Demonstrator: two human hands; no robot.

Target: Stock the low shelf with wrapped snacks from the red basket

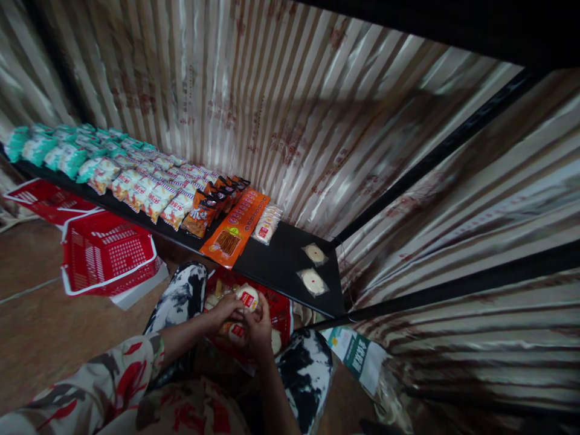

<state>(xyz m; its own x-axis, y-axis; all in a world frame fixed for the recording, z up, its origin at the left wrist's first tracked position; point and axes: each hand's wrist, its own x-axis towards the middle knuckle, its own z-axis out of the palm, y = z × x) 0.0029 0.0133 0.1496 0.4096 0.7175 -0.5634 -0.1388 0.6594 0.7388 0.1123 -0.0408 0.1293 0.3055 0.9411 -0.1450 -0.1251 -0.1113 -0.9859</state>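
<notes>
Packet (pixel 248 296), small, round, white w/ a red label, sits in the left hand (pixel 225 309), fingers curled round it, low in the frame just above the person's lap. Right hand (pixel 259 323) is pressed up against the left from the other side and closed on a second packet (pixel 237 331) of the same kind, partly hidden under the fingers. Both hands hang over a red basket (pixel 281 309) resting between the knees; more round packets lie inside it.

Just beyond the basket runs a black shelf (pixel 281 254). Near its right end lie two clear-wrapped round cakes (pixel 313 281), apart from each other. Further left: a small clear pack of biscuits (pixel 267 224), touching a long orange snack pack (pixel 235 228), then rows of snack bags (pixel 154 190) in orange, red-white and teal stretching off to the left.

On the floor at left, another red basket (pixel 106 254) w/ white rims stands tilted, one more behind it. Striped curtain (pixel 272 103) backs the shelf. Green-white printed sheet (pixel 356 353) lies by the right knee.
</notes>
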